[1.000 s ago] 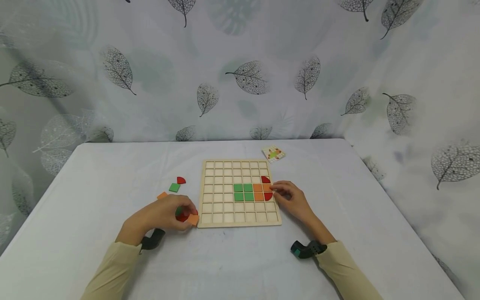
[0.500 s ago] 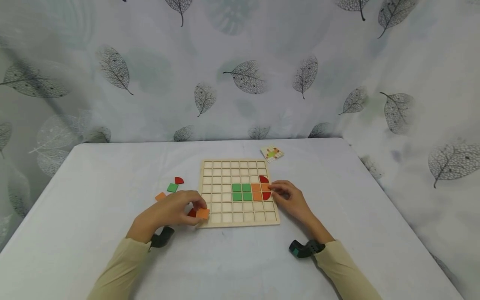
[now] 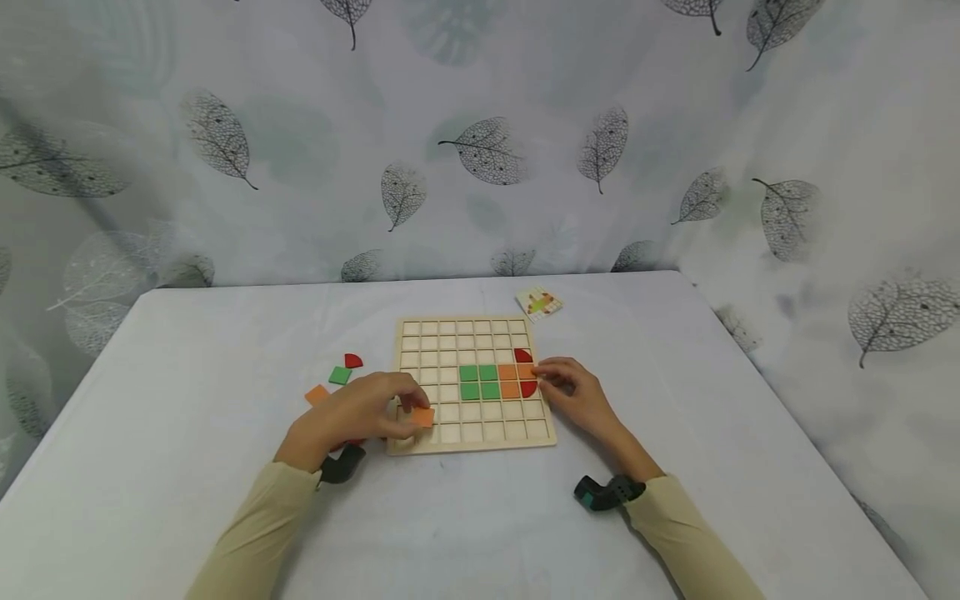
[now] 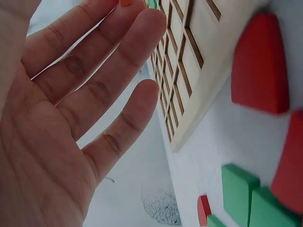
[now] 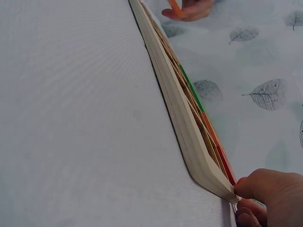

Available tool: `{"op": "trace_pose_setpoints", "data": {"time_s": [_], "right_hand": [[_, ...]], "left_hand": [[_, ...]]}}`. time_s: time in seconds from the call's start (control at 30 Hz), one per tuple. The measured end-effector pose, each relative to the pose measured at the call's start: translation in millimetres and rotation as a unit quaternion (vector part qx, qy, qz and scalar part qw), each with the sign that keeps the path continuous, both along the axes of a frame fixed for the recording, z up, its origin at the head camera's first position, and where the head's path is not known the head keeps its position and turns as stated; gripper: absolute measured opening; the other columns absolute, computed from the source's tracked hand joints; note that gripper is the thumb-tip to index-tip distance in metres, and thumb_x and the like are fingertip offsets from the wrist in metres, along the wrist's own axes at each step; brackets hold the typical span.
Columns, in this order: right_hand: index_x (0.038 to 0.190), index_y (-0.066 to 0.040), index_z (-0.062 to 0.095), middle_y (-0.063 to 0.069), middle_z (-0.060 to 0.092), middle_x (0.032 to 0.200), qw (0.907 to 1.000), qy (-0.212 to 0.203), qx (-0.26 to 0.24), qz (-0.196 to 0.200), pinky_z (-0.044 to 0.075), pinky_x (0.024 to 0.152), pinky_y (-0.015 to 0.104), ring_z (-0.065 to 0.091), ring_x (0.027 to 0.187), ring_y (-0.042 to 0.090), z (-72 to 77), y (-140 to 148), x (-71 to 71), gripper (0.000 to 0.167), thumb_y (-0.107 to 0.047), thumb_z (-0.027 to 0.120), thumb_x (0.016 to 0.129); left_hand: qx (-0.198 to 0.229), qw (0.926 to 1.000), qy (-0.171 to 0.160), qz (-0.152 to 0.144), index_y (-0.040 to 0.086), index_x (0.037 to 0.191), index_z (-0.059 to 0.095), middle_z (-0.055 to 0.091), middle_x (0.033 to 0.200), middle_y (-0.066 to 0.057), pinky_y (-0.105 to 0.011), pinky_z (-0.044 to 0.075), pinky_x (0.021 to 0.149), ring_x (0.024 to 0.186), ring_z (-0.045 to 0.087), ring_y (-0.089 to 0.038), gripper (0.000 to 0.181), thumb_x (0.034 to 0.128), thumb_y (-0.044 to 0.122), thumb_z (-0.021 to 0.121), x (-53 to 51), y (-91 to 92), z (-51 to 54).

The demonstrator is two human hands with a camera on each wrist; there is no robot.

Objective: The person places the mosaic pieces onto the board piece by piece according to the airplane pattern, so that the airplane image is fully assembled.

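Note:
Between thumb and fingertips my left hand (image 3: pixel 356 412) pinches an orange square tile (image 3: pixel 423 417), held above the lower left of a wooden grid board (image 3: pixel 472 449). The tile is only partly seen in the left wrist view. My right hand (image 3: pixel 577 396) grips the board's right edge, its thumb (image 5: pixel 255 185) against the corner in the right wrist view. On the board's right half lie several green square tiles (image 3: pixel 468 372), then orange tiles (image 3: pixel 507 372). Two red quarter-circle pieces (image 3: pixel 522 356) sit in the right column, above and below the orange ones.
Left of the board lie a loose red quarter-circle (image 3: pixel 353 361), a green tile (image 3: pixel 340 376) and an orange tile (image 3: pixel 317 394). More red pieces (image 4: pixel 260 64) and green pieces (image 4: pixel 239 189) lie near my left hand. A pattern card (image 3: pixel 538 302) rests behind the board.
My left hand has carried the orange tile rightward from beside the board's lower left corner to over its cells. The right hand stays at the right edge; the view has shifted slightly.

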State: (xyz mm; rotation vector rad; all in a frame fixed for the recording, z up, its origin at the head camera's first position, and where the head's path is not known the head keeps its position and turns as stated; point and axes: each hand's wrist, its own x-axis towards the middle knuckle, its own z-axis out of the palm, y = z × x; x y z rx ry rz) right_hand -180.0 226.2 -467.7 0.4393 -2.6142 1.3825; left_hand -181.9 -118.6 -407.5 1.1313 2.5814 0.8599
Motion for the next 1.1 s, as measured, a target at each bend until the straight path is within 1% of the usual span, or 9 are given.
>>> {"op": "trace_pose_setpoints", "data": {"time_s": [0.07,0.13,0.23,0.4,0.6,0.7,0.87,1.0,1.1], "right_hand": [[0.114,0.003,0.069,0.018,0.062,0.120,1.0000,-0.002,0.000,0.003,0.050,0.083,0.029,0.061,0.097,0.030,-2.1,2.3,-1.6,0.024,0.002,0.065,0.090],[0.114,0.001,0.069,0.016,0.062,0.120,1.0000,-0.002,-0.005,0.007,0.050,0.083,0.027,0.061,0.097,0.028,-3.7,4.2,-2.7,0.024,0.000,0.066,0.090],[0.113,0.000,0.070,0.016,0.062,0.120,0.9999,0.002,-0.012,0.010,0.050,0.082,0.028,0.061,0.095,0.028,-5.4,5.9,-3.5,0.023,-0.001,0.067,0.090],[0.113,0.000,0.070,0.016,0.062,0.120,1.0000,-0.003,-0.002,0.004,0.051,0.083,0.031,0.061,0.096,0.027,-6.8,5.9,-3.7,0.024,0.000,0.067,0.090],[0.114,0.003,0.068,0.019,0.061,0.122,0.9999,-0.006,-0.013,0.006,0.051,0.083,0.041,0.060,0.097,0.031,-7.7,4.7,-3.4,0.025,0.000,0.067,0.090],[0.115,0.002,0.068,0.018,0.061,0.122,0.9999,-0.007,-0.012,0.004,0.051,0.083,0.039,0.061,0.097,0.030,-7.0,4.4,-3.5,0.025,-0.001,0.067,0.090],[0.114,-0.001,0.069,0.015,0.061,0.122,0.9999,-0.014,-0.003,0.002,0.050,0.083,0.029,0.061,0.097,0.026,-4.9,4.5,-3.1,0.024,-0.001,0.066,0.091],[0.113,0.000,0.070,0.016,0.061,0.121,0.9999,-0.009,-0.004,0.004,0.050,0.082,0.028,0.062,0.095,0.026,-3.3,4.6,-1.9,0.024,-0.001,0.066,0.090],[0.113,0.000,0.069,0.016,0.061,0.121,1.0000,-0.002,-0.004,0.007,0.051,0.082,0.029,0.062,0.095,0.026,-3.8,5.0,-1.6,0.024,-0.001,0.066,0.090]], "left_hand": [[0.001,1.0000,-0.004,-0.006,0.015,0.099,0.071,0.062,0.091,0.011,-0.028,0.051,0.076,0.084,0.059,-0.012,0.018,0.0823,0.018,0.075,-2.2,3.7,-0.3],[-0.005,0.9999,-0.012,-0.005,0.015,0.100,0.071,0.063,0.092,0.010,-0.028,0.051,0.078,0.085,0.059,-0.011,0.018,0.0826,0.018,0.074,-4.2,7.9,0.2],[-0.012,0.9997,-0.022,-0.003,0.015,0.101,0.071,0.063,0.093,0.010,-0.029,0.051,0.080,0.087,0.059,-0.010,0.018,0.0834,0.020,0.073,-6.8,14.4,1.3],[-0.015,0.9994,-0.031,-0.007,0.014,0.103,0.071,0.065,0.096,0.009,-0.030,0.051,0.081,0.088,0.060,-0.011,0.020,0.0851,0.024,0.074,-9.5,24.3,2.5],[-0.009,0.9993,-0.031,-0.020,0.014,0.103,0.070,0.065,0.097,0.008,-0.027,0.051,0.079,0.087,0.059,-0.009,0.020,0.0851,0.023,0.075,-12.8,33.2,-1.0],[-0.006,0.9992,-0.027,-0.029,0.013,0.100,0.070,0.065,0.094,0.008,-0.026,0.050,0.076,0.084,0.060,-0.010,0.018,0.0854,0.023,0.075,-14.2,40.0,-1.3],[-0.020,0.9991,0.011,-0.037,0.014,0.093,0.070,0.064,0.087,0.007,-0.023,0.048,0.072,0.079,0.059,-0.011,0.014,0.0856,0.024,0.075,-14.9,52.4,-4.1],[-0.039,0.9976,0.050,-0.026,0.014,0.089,0.069,0.061,0.083,0.007,-0.022,0.046,0.070,0.075,0.054,-0.009,0.014,0.0847,0.024,0.077,-14.8,61.2,-9.7],[-0.045,0.9965,0.069,-0.015,0.014,0.087,0.068,0.059,0.081,0.007,-0.022,0.045,0.068,0.073,0.052,-0.008,0.015,0.0838,0.025,0.078,-13.7,66.3,-12.7]]}}
